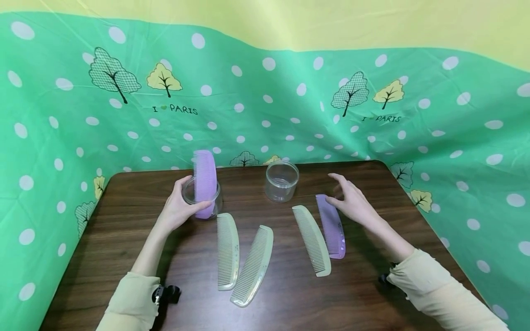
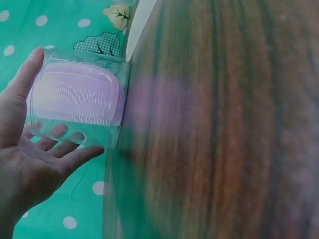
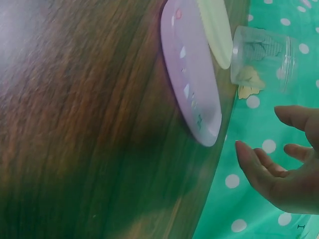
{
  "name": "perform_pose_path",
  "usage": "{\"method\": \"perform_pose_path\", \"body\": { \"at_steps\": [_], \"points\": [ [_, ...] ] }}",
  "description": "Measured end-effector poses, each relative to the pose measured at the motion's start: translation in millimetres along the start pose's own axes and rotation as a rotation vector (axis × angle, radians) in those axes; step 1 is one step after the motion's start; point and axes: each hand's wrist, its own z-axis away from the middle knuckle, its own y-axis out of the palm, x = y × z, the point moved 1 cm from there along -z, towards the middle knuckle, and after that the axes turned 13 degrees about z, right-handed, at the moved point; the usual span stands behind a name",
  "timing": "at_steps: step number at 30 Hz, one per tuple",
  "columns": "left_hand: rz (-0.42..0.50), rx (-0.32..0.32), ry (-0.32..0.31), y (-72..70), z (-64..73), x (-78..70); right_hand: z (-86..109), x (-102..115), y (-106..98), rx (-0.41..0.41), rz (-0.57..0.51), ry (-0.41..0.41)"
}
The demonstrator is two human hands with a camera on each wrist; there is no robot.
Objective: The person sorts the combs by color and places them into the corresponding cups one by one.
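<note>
The left hand (image 1: 178, 209), fingers curled around it, grips a clear jar (image 1: 201, 196) at ten o'clock on the bench (image 1: 124, 257); the jar blurs an upright purple comb's (image 1: 204, 181) lower end. The right hand (image 1: 352, 202), fingers spread and relaxed, hovers over another purple comb (image 1: 333, 227) lying flat.

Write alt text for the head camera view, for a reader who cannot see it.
A person's left hand grips a clear plastic jar with a purple comb standing in it, while the open right hand hovers over another purple comb lying flat on a dark wooden table. Three cream combs and an empty clear jar sit between them.
</note>
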Motion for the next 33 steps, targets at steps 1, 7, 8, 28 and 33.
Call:
{"method": "perform_pose_path", "body": {
  "at_steps": [1,7,8,28,33],
  "points": [
    [-0.004,0.001,-0.001,-0.3,1.4,-0.1,0.8,-2.0,0.3,0.016,0.008,0.003],
    [-0.033,0.015,-0.014,0.0,11.1,-1.4,3.8,-11.4,3.9,0.102,0.029,0.002],
    [-0.034,0.017,-0.017,0.4,12.7,-1.6,4.1,-12.5,4.5,0.116,0.029,-0.001],
    [0.007,0.018,0.006,17.2,28.4,-5.2,3.3,-15.7,13.3,0.234,0.036,0.024],
    [0.006,0.021,0.003,20.7,30.1,-8.7,3.1,-15.5,16.3,0.244,0.031,0.036]
  ]
}}
